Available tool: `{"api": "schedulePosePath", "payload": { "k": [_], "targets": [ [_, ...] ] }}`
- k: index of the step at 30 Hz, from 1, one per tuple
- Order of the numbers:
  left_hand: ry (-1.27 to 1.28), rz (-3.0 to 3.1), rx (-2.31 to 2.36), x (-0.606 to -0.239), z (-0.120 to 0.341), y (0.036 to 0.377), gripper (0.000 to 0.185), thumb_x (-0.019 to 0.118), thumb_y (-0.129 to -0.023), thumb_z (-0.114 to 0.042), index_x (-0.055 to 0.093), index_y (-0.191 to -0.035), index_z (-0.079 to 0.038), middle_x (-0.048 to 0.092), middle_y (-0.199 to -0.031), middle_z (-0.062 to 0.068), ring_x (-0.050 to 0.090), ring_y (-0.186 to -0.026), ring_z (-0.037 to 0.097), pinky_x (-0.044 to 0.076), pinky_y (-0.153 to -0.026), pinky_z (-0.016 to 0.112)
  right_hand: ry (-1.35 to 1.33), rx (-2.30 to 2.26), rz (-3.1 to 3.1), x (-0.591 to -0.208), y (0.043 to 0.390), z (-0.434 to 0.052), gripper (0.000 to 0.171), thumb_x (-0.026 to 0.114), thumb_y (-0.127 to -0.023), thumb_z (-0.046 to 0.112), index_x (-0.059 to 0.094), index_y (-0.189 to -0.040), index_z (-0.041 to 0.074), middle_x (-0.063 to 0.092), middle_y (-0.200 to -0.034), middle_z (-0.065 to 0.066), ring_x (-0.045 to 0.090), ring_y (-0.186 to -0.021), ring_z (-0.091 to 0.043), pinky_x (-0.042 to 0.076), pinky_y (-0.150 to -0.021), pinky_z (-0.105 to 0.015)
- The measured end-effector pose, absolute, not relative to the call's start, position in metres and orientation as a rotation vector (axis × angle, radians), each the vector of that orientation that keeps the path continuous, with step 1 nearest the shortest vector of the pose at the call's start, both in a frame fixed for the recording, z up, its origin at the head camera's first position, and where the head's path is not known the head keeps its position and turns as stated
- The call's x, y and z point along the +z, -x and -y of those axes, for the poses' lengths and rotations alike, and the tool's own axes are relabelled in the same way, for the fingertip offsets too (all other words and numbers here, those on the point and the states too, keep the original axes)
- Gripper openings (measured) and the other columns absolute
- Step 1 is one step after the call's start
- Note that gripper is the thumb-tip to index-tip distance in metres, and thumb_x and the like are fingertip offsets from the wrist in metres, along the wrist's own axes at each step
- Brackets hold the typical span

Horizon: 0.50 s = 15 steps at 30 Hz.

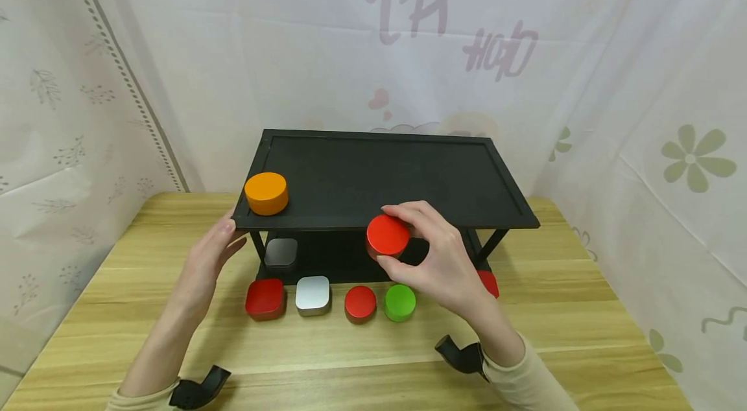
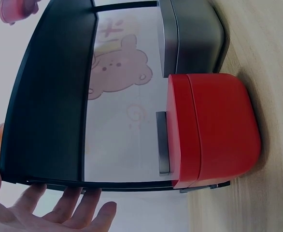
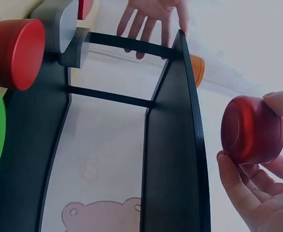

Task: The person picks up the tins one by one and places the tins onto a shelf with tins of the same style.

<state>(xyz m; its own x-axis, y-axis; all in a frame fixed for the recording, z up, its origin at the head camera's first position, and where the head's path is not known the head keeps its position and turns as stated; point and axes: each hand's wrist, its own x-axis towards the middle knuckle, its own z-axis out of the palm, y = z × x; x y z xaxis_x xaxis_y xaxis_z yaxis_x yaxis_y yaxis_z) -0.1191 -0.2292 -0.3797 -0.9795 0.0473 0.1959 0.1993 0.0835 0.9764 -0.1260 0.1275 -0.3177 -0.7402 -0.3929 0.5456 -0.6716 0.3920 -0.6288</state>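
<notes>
My right hand pinches a round red tin, glossy, flat-topped and low-sided, between thumb and curled fingers at the centre of the head frame, just in front of the black shelf's upper front edge. My left hand lies open with straight fingers, fingertips at the shelf's front left corner, below the orange tin. Only the right wrist view shows the red tin's recessed underside; the left wrist view alone shows the square red tin from close up.
</notes>
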Motion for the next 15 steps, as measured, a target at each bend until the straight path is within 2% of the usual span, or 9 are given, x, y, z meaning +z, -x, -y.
{"api": "schedulePosePath", "payload": {
  "k": [15],
  "targets": [
    [0.268,2.208,-2.033,-0.379,0.229,0.119,0.051,0.036,-0.113,-0.035,0.045,-0.156,-0.009,0.05,-0.151,-0.018,0.055,-0.128,-0.007,0.045,-0.104,0.006,-0.836,1.34,2.344,-0.313,0.144,-0.104,0.054,0.086,-0.081,0.013,0.068,-0.131,0.016,0.065,-0.125,0.004,0.066,-0.106,-0.011,0.063,-0.088,-0.025]
  ]
}}
